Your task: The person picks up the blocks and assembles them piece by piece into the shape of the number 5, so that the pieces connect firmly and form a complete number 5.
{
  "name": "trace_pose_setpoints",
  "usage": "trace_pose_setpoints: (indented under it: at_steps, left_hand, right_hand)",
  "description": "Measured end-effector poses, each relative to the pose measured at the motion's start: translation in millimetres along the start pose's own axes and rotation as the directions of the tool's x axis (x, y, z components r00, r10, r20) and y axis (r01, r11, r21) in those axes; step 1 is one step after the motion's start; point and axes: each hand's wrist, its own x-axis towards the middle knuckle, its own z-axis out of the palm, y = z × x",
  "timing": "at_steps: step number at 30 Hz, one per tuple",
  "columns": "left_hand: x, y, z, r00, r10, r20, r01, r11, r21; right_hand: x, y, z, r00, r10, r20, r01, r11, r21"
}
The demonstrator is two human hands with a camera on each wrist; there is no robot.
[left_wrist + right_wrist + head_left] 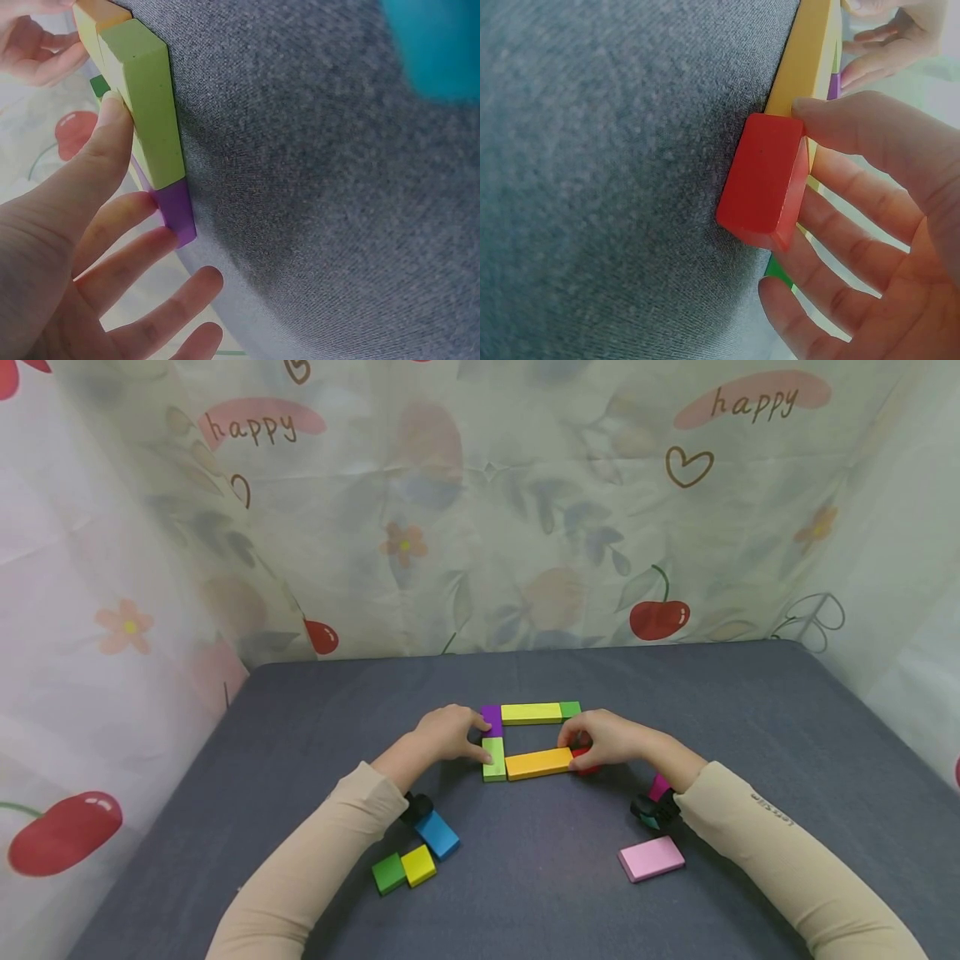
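Observation:
A rectangular outline of building blocks lies on the dark cloth. My left hand (pixel 447 732) is at its left side, with the thumb on the light green block (pixel 155 112) and extended fingers beside the purple block (pixel 176 214). At the near right corner my right hand (pixel 611 737) grips the red block (pixel 761 176), its thumb where red meets the orange block (pixel 538 764). The fingers lie along the red block's far side, and the hand partly covers it in the head view. A long yellow block (pixel 531 714) and a green block (pixel 570 710) form the far side.
Near my left forearm lie a blue block (pixel 438 835), a small yellow block (pixel 418 865) and a green block (pixel 389 873). A pink block (pixel 651 859) lies near right; a magenta block (pixel 659 787) shows beside the right wrist camera (pixel 656 811). Printed curtains surround the table.

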Motion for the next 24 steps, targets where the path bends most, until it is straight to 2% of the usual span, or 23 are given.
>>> trace_pose_setpoints:
  at_steps: [15, 24]
  left_hand:
    - [0.0, 1.0, 0.2, 1.000, -0.008, 0.002, 0.008, 1.000, 0.004]
    - [-0.1, 0.9, 0.0, 1.000, -0.006, 0.000, 0.006, 1.000, 0.009]
  right_hand:
    - [-3.8, 1.0, -3.8, 1.000, 0.003, 0.004, -0.003, 1.000, 0.016]
    - [-18.3, 10.5, -11.7, 0.995, 0.089, 0.042, -0.090, 0.995, 0.033]
